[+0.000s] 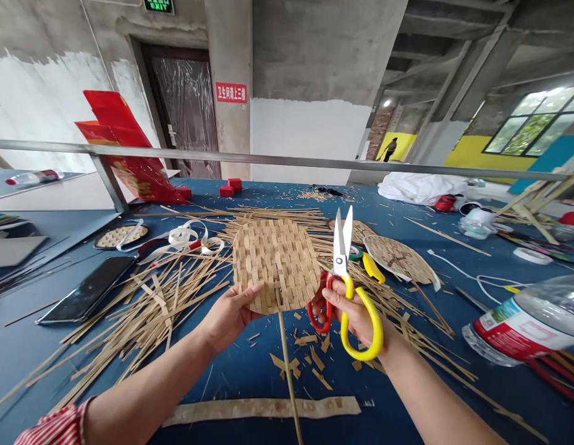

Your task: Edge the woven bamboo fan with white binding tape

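My left hand (231, 316) has the woven panel (277, 262) pinched at its lower left, thumb flat on the near face, the other fingers mostly hidden behind; my right hand (354, 309) is wrapped about the scissors (340, 262), points up and blades slightly parted, just beside the panel's right edge — whether those fingertips also touch the weave I cannot tell. The panel is up in front of me, above the table (231, 374), its face towards me; a thin stick (288, 364) runs down from its lower middle.

I judge it light and fairly stiff, with some spring across the weave; dry and not slippery, yet the flat strips could shift or split at the trimmed rim if squeezed hard. The best hold seems a broad pinch a little inside the border, or on the stick close under the weave; lower down, the stick would probably let the panel swing.

Beneath lie small cut scraps (317, 358), and nearer me a pale flat band (268, 408); loose strips (152, 303) spread to the left, beside a dark phone (89, 290) and a curled white ribbon (185, 236); to the right rest a painted fan (402, 258) and, farther out, a large bottle (518, 327).
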The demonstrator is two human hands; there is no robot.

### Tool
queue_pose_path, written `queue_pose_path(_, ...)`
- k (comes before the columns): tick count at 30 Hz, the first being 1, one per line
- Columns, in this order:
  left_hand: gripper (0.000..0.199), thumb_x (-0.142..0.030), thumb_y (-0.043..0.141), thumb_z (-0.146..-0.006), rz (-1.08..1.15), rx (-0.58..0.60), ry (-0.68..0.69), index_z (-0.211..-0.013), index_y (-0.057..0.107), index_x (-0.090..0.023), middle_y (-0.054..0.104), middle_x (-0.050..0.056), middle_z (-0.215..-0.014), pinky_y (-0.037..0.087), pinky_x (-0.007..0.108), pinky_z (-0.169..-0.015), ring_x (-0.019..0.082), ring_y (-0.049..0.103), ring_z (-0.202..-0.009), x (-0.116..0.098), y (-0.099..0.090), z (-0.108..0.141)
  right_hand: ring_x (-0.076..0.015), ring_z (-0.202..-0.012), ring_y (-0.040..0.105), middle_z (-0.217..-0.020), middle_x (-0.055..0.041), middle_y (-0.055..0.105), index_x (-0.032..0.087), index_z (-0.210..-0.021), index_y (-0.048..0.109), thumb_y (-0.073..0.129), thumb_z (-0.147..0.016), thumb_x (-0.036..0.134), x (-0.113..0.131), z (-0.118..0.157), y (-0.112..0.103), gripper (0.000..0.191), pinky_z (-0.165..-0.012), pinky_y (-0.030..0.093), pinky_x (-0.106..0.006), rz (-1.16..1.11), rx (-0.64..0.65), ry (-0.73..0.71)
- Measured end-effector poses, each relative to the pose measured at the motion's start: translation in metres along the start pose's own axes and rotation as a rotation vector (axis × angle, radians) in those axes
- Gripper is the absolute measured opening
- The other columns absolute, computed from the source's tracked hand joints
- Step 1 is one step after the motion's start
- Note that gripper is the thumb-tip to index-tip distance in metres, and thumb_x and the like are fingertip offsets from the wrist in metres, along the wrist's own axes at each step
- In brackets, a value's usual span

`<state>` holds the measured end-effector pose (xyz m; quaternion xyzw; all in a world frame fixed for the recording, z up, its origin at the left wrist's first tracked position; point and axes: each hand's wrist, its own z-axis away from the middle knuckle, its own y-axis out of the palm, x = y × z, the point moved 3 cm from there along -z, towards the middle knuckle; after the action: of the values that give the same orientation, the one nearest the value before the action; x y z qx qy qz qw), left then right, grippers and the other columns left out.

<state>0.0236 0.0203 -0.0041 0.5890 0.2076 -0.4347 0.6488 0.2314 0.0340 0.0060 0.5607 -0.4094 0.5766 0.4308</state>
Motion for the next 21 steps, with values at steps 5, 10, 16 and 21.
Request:
queue_pose_path(5,0.022,-0.016,0.049,-0.077,-0.01,0.063,-0.047,-0.095,0.06,-0.008,0.066,0.012,-0.09,0.05,0.038,-0.074,0.023,0.062,-0.082,0.004,0.002,-0.001,-0.0134,-0.059,0.049,-0.064,0.0025,0.048,0.021,-0.078,0.049,0.061,-0.066,0.035,0.005,-0.001,-0.004,0.022,-0.057,0.042,-0.026,0.074,-0.121,-0.046)
queue_pose_path(10,0.022,-0.017,0.049,-0.078,0.009,0.101,-0.051,-0.094,0.061,-0.008,0.067,0.011,-0.088,0.05,0.033,-0.071,0.021,0.063,-0.079,0.004,0.002,-0.001,-0.0105,-0.056,0.043,-0.062,0.004,0.042,0.019,-0.074,0.047,0.059,-0.067,0.036,0.006,0.0,-0.007,0.022,-0.055,0.038,-0.024,0.205,-0.146,-0.083)
queue_pose_path(16,0.026,-0.021,0.052,-0.077,-0.015,0.135,-0.083,-0.099,0.058,-0.009,0.064,0.013,-0.096,0.049,0.035,-0.073,0.023,0.061,-0.083,0.007,0.001,0.0,-0.0134,-0.061,0.047,-0.064,0.0024,0.048,0.019,-0.074,0.051,0.057,-0.068,0.039,0.004,0.001,-0.011,0.022,-0.059,0.039,-0.025,0.377,-0.22,-0.105)
queue_pose_path(21,0.023,-0.021,0.058,-0.073,-0.06,0.09,-0.069,-0.092,0.061,-0.008,0.066,0.012,-0.086,0.051,0.03,-0.062,0.02,0.063,-0.072,0.008,-0.001,-0.003,-0.0152,-0.065,0.05,-0.068,0.0015,0.054,0.02,-0.076,0.052,0.057,-0.069,0.041,0.004,0.003,-0.012,0.023,-0.065,0.041,-0.027,0.429,-0.241,-0.083)
